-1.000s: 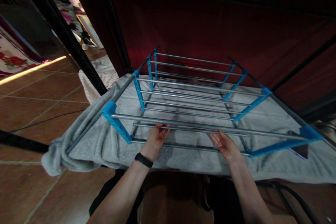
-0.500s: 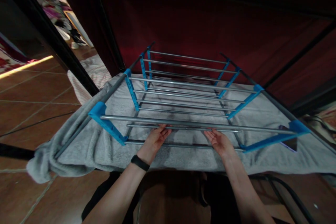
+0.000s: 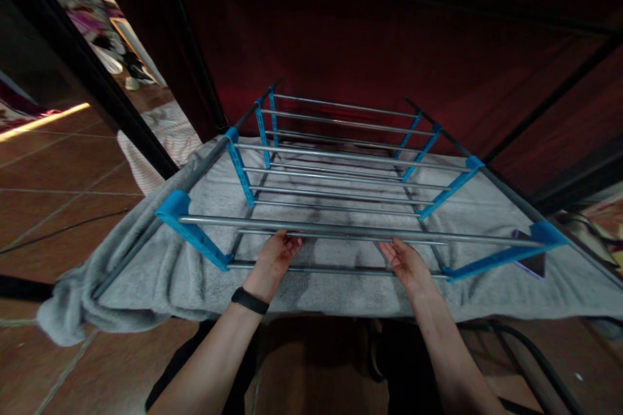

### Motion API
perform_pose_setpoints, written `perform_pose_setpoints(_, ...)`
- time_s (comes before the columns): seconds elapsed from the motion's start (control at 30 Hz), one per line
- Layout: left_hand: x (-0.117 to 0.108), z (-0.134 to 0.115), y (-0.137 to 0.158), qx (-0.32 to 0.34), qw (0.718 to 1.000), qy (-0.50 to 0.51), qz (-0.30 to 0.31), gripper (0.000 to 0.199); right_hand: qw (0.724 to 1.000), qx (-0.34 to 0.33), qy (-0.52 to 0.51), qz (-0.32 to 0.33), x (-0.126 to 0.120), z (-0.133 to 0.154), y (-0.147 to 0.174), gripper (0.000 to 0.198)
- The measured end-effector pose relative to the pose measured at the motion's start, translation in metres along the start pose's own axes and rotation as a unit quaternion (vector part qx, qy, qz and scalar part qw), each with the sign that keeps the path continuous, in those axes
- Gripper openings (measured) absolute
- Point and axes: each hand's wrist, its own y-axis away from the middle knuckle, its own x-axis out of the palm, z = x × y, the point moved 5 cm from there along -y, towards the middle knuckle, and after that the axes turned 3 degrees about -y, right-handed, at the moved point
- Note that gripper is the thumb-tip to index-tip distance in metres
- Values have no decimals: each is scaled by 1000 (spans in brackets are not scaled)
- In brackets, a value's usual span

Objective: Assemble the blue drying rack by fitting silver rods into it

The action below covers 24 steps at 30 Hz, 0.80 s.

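A rack of metal tubes and blue plastic brackets lies on a grey blanket (image 3: 311,292). Its front upper tube (image 3: 331,229) runs between a blue bracket (image 3: 195,233) on the left and another blue bracket (image 3: 511,262) on the right. Just under and behind that tube, a loose thin metal rod (image 3: 431,243) is held in both hands. My left hand (image 3: 278,256), wearing a black wristband (image 3: 250,300), has its fingers curled around the rod's left part. My right hand (image 3: 405,260) grips it nearer the right end, palm up, fingertips partly hidden.
A dark phone-like object (image 3: 533,258) rests on the blanket behind the right bracket. Dark red fabric (image 3: 341,45) stands behind the rack. At left are a black post (image 3: 117,78), striped cloth (image 3: 146,155) and tiled floor. A dark curved metal tube (image 3: 530,350) is at lower right.
My left hand has shifted left along the rod, away from my right hand. My right hand stays at about the same place on it. The view has shifted slightly.
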Motion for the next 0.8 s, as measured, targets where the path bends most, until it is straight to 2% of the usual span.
perform_pose_setpoints(0.27, -4, -21, 3, 21, 999, -18, -44, 21, 999, 37, 0, 4, -1, 0, -2, 14)
perform_pose_setpoints(0.5, -12, -41, 1, 72, 995, -4, -74, 20, 999, 46, 12, -9, -3, 7, -2, 17)
perform_pose_setpoints(0.67, -19, -53, -3, 110, 989, 0, -99, 23, 999, 30, 12, -18, -6, 9, -2, 18)
perform_pose_setpoints(0.8, -23, -59, -7, 142, 984, -16, -110, 23, 1000, 13, 6, -2, -6, 10, -3, 16)
